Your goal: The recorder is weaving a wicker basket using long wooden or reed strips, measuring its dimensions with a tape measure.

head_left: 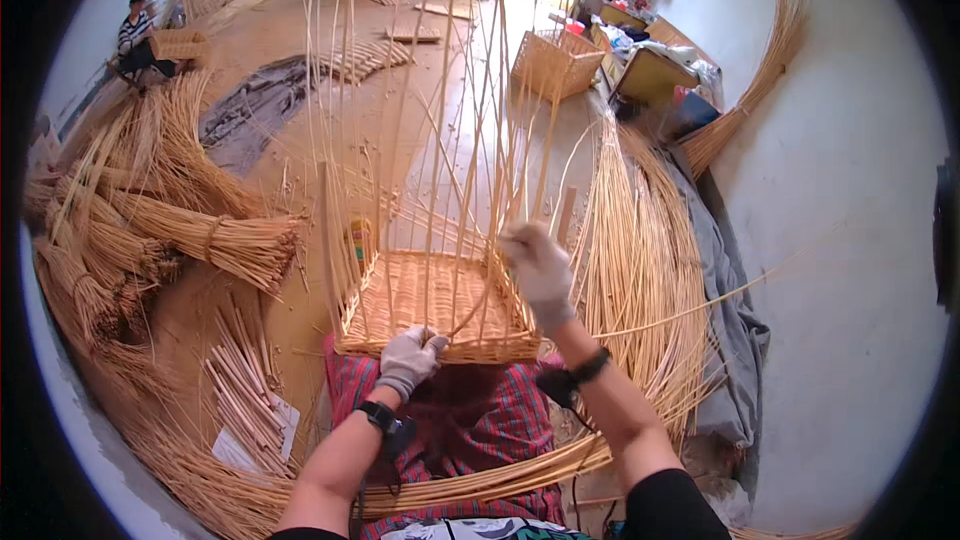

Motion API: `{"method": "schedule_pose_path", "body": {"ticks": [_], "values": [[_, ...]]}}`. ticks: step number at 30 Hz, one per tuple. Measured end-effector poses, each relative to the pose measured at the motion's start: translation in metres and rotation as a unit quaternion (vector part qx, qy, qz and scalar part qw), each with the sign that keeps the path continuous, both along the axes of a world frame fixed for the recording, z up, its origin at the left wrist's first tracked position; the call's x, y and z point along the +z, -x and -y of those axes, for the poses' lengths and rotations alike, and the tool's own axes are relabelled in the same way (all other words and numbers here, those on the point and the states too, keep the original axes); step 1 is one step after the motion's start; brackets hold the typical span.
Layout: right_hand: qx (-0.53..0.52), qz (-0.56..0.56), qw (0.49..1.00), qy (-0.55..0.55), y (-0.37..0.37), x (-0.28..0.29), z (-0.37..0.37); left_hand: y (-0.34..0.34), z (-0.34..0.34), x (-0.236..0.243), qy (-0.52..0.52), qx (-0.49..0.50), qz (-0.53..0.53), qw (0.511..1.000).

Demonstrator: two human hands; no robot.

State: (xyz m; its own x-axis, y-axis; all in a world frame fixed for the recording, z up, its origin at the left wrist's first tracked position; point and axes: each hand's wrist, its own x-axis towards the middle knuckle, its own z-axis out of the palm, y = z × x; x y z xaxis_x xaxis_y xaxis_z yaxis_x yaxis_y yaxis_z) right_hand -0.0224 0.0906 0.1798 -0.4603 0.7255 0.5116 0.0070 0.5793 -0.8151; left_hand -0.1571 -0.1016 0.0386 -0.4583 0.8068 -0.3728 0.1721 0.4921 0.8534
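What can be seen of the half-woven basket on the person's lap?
The basket is pale straw-coloured wicker, unfinished: a flat, roughly rectangular woven base with a low woven wall begun along its near edge. Long thin upright stakes rise from its rim and fan out loosely, unwoven. It rests on a red checked cloth over the lap, near edge toward the person. The gloved left hand grips the near rim; the gloved right hand holds stakes at the right corner.
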Motion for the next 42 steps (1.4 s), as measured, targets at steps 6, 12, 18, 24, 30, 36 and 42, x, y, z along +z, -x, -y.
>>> {"method": "schedule_pose_path", "body": {"ticks": [6, 12, 18, 24, 30, 36, 42], "values": [[-0.165, 0.188, 0.931, -0.266, 0.135, -0.008, -0.004, -0.01, 0.003, 0.015, -0.012, 0.031, -0.18, 0.983], [-0.243, 0.004, 0.966, -0.086, 0.149, -0.063, -0.008, 0.006, -0.006, 0.018, 0.02, 0.001, -0.147, 0.989], [-0.111, -0.062, 0.991, -0.04, 0.087, -0.053, 0.053, 0.003, -0.012, 0.016, 0.049, 0.006, -0.035, 0.998], [-0.007, -0.28, 0.935, 0.217, -0.06, -0.105, 0.115, 0.001, -0.005, 0.022, 0.023, 0.044, 0.168, 0.985], [-0.115, -0.352, 0.875, 0.313, -0.053, -0.088, 0.14, -0.007, -0.011, 0.018, -0.033, 0.098, 0.205, 0.973], [-0.125, -0.205, 0.921, 0.308, -0.083, -0.079, 0.105, -0.013, -0.011, 0.027, -0.031, 0.112, 0.094, 0.989], [-0.051, -0.097, 0.898, 0.426, -0.127, -0.097, 0.041, -0.045, -0.055, 0.011, -0.126, -0.034, -0.079, 0.988]]}}
